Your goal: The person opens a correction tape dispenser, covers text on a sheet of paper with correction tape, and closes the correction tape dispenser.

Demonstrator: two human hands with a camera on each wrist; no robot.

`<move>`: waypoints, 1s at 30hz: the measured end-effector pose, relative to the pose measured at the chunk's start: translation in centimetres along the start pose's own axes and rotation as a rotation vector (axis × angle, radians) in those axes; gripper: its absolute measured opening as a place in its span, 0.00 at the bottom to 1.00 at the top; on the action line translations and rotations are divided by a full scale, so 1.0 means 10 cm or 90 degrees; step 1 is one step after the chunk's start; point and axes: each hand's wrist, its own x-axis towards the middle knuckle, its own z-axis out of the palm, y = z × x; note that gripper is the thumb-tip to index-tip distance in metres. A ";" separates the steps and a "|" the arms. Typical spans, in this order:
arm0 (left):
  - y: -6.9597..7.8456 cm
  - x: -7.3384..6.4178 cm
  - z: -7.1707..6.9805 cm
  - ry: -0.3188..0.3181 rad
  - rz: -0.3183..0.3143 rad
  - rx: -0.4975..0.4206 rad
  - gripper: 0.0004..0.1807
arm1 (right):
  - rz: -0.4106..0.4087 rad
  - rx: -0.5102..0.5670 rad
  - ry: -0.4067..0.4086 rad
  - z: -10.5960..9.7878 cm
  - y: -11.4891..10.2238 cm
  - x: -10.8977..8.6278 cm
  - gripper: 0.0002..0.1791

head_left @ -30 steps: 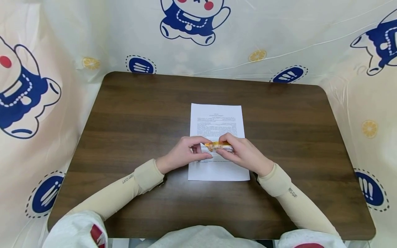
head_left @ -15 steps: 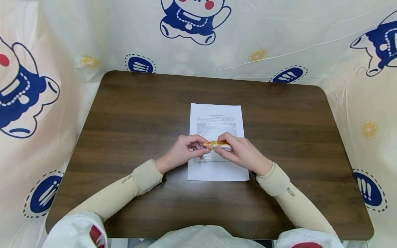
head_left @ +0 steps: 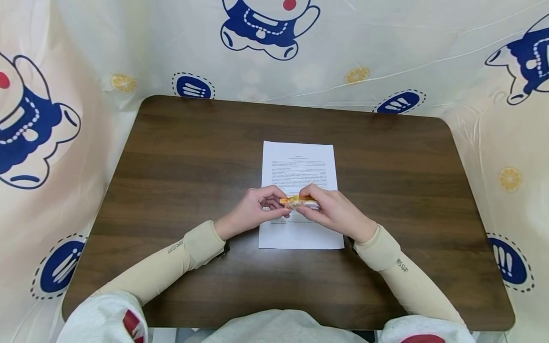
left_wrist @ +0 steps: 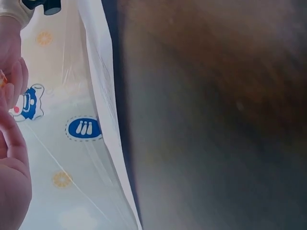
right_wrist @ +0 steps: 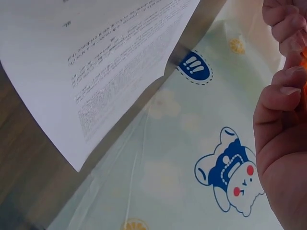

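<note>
A small orange-and-clear plastic correction tape (head_left: pixel 297 202) is held level above the printed sheet (head_left: pixel 300 236) in the head view. My right hand (head_left: pixel 339 212) grips its whitish end between thumb and curled forefinger. At the orange end, my left hand (head_left: pixel 257 208) pinches the tip with thumb and forefinger, its other fingers loosely bent. Only a sliver of the orange plastic (right_wrist: pixel 304 96) shows in the right wrist view, mostly hidden by fingers. The left wrist view has both hands cut off at its left edge.
A brown wooden table (head_left: pixel 193 152) with rounded corners lies under the paper. Pale curtains (head_left: pixel 266 81) with blue cartoon prints hang behind it and along both sides. The paper lies lengthwise near the middle of the table.
My left thumb has come up to the orange end, closing the gap beneath it. The right hand keeps its grip, and the paper has stayed in place.
</note>
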 end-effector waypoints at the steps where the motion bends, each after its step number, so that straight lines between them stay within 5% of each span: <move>1: 0.00 0.00 0.00 -0.006 -0.001 0.002 0.09 | -0.003 -0.003 -0.003 -0.02 0.00 0.00 0.15; 6: 0.02 -0.01 -0.02 -0.021 0.008 -0.012 0.09 | -0.020 -0.014 -0.011 -0.10 -0.01 0.00 0.15; 17: 0.02 -0.02 -0.02 0.017 0.049 -0.004 0.10 | -0.036 0.006 -0.029 -0.13 0.04 -0.01 0.13; 25: 0.05 0.01 0.01 0.021 0.051 0.029 0.10 | -0.047 -0.016 -0.028 -0.12 0.06 -0.01 0.14; 30: 0.03 0.04 0.03 0.008 0.047 0.071 0.09 | -0.010 -0.031 -0.047 -0.09 0.07 -0.02 0.16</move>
